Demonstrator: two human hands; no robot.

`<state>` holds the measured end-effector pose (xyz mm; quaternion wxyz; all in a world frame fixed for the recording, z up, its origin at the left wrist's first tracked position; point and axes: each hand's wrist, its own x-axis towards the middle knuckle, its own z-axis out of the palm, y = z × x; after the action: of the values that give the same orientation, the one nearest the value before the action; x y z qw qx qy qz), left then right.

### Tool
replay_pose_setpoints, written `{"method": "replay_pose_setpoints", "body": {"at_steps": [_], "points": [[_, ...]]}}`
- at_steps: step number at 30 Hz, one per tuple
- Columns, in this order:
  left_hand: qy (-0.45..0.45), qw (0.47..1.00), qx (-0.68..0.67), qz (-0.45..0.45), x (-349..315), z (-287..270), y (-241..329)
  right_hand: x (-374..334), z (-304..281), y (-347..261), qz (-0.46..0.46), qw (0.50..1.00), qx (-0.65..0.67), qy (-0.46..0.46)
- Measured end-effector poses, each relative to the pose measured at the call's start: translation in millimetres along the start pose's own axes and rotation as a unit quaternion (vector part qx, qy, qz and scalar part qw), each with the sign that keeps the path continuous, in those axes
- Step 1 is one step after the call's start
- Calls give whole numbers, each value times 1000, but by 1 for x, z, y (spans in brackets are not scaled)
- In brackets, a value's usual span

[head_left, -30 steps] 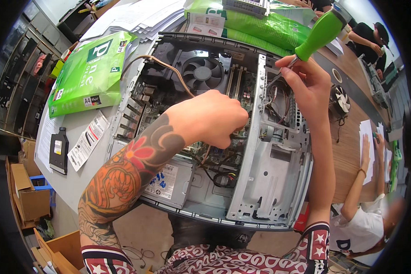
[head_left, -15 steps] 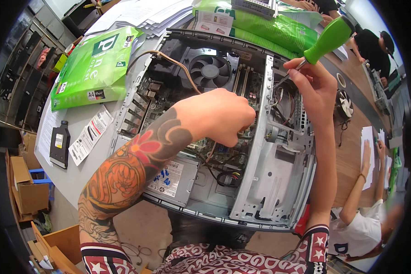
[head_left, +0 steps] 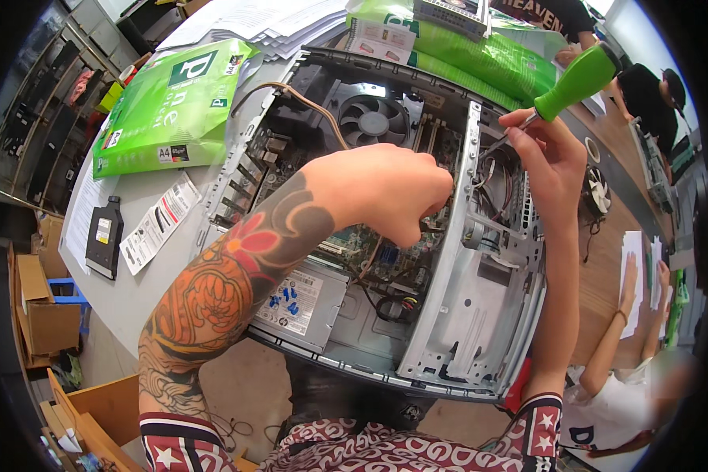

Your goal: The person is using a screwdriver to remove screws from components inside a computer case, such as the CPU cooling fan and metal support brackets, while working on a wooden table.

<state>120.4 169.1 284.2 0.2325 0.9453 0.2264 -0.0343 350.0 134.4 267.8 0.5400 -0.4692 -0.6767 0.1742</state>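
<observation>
An opened desktop computer case [head_left: 448, 303] lies in front of me, its inside facing up. My left hand [head_left: 397, 189] is curled closed low over the motherboard [head_left: 342, 240], beside the metal rail; whatever its fingertips grip is hidden under the hand. In my right hand [head_left: 554, 161] a screwdriver [head_left: 578, 82] is pinched by its shaft, the green handle pointing up and away. Its shaft slants down toward the drive bay, where thin cables [head_left: 495, 185] run. A black cooling fan [head_left: 374, 120] sits beyond my left hand, and a labelled power supply [head_left: 303, 303] is nearer me.
A green paper pack [head_left: 165, 110], a black drive-like part [head_left: 104, 236] and a packaging card [head_left: 161, 222] lie left. More green packs [head_left: 480, 67] stand behind the case. A loose fan [head_left: 596, 193] and tape roll [head_left: 592, 149] are right, near a co-worker's hand [head_left: 629, 287].
The whole view has shifted slightly, so the case and my hands appear a little farther right. Both hands keep nearly the same places on the case, and the screwdriver stays in my right hand.
</observation>
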Motion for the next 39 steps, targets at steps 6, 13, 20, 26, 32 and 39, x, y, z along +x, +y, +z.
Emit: {"method": "replay_pose_setpoints", "body": {"at_steps": [6,13,20,26,32,39], "points": [[69,997,30,22,1,-5,-5,0,-1,1,11,1000,-10,-5],[254,962,95,-17,1,-20,-23,-1,-2,0,18,999,-32,-23],[236,970,51,-13,2,-13,-41,-3,-3,-6,2,999,45,-28],[177,971,-128,98,2,-17,-37,9,14,-38,5,989,7,-146],[292,956,9,10,-7,-29,-26,18,32,-51,60,987,67,-132],[311,949,41,36,-5,-29,-30,40,41,-62,100,983,84,-128]]}}
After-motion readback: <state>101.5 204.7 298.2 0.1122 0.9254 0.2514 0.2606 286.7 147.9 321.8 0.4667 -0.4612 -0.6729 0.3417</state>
